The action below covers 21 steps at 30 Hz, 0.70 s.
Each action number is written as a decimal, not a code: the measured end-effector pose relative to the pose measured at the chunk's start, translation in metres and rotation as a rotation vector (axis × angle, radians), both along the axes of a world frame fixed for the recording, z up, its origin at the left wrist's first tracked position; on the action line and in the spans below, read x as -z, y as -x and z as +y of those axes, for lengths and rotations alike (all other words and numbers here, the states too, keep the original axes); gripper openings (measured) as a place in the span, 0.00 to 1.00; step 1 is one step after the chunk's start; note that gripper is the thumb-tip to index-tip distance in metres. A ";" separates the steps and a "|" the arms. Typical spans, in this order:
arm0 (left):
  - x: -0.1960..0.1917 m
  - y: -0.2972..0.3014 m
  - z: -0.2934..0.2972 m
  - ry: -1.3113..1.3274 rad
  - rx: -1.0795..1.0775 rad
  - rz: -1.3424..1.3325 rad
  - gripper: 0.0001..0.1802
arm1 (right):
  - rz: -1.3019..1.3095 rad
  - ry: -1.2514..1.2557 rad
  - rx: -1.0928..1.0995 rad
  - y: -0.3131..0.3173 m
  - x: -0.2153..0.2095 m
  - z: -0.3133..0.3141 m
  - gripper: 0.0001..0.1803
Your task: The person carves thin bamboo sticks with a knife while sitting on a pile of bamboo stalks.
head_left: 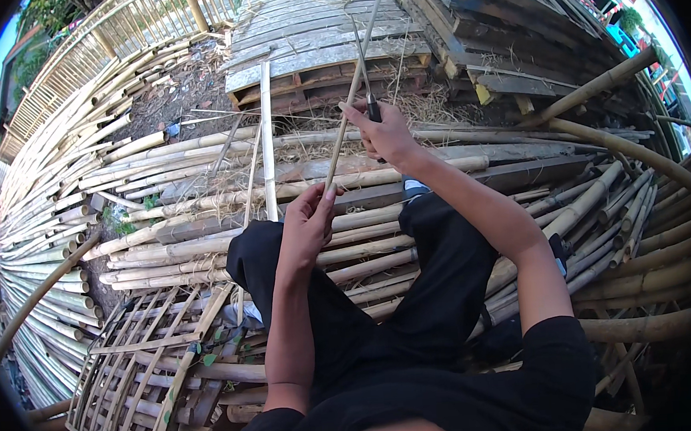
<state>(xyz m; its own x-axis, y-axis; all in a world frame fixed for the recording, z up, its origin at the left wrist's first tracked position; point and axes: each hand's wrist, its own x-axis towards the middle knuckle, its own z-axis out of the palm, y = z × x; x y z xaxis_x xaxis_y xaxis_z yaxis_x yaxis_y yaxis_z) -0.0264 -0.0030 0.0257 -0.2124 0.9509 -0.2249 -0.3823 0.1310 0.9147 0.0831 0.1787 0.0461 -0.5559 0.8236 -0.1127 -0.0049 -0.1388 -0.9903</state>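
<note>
A long, thin bamboo strip slants up and away from my lap toward the top of the view. My left hand pinches its lower end between thumb and fingers. Higher up, my right hand is closed around the black handle of a knife, whose narrow dark blade points away from me beside the strip. The fingers of that hand also rest against the strip. Whether the blade's edge touches the bamboo I cannot tell.
Bamboo poles lie under and around my legs, with more stacked at left. A slatted wooden pallet is ahead, beside piled planks. A woven bamboo lattice lies at lower left. A pale flat strip leans against the pallet.
</note>
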 end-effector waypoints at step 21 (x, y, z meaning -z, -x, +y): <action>0.010 0.012 0.024 0.000 -0.241 0.223 0.11 | -0.375 -0.763 -0.301 -0.018 0.008 -0.021 0.22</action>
<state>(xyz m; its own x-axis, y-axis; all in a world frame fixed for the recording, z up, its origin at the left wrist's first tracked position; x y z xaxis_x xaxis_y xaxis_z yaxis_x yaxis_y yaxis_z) -0.0386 0.0210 0.0162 -0.4755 0.8673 -0.1474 -0.1922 0.0611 0.9795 0.1009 0.1580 0.0382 -0.7971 0.5742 0.1870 0.2676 0.6134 -0.7431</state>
